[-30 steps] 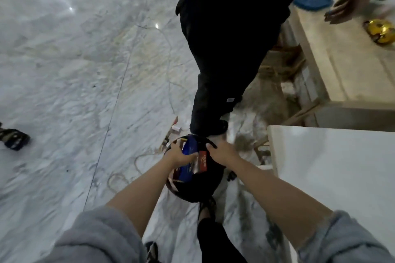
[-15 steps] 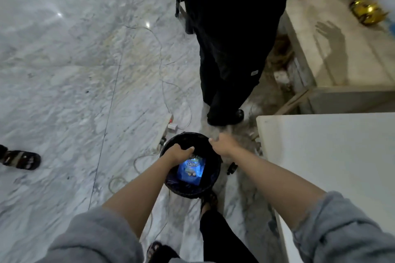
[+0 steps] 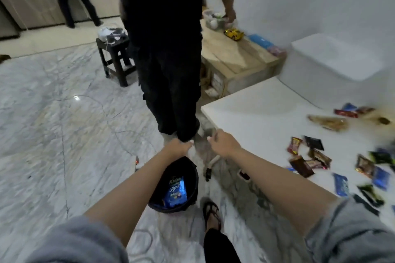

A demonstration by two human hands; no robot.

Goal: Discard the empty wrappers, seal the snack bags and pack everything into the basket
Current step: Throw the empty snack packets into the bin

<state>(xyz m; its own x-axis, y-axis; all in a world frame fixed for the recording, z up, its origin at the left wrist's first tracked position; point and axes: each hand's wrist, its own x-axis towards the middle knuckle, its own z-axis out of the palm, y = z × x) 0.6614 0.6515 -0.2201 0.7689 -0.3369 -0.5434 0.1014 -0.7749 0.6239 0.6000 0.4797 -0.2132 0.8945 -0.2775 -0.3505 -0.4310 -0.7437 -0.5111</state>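
Both hands, left (image 3: 178, 147) and right (image 3: 222, 142), have lifted clear of the bin (image 3: 192, 177), loosely curled, empty; blue wrapper (image 3: 175, 191) remains inside.

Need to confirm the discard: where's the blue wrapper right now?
Head view, low centre: the blue wrapper lies inside the black bin on the floor, beneath the left hand.

Blue wrapper (image 3: 175, 190) in black bin (image 3: 193, 179), grey-veined marble floor (image 3: 53, 124), white table (image 3: 256, 117)

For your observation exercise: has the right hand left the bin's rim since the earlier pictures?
Yes. The right hand has lifted off the black bin and now hangs beyond its far rim, nearer the white table.
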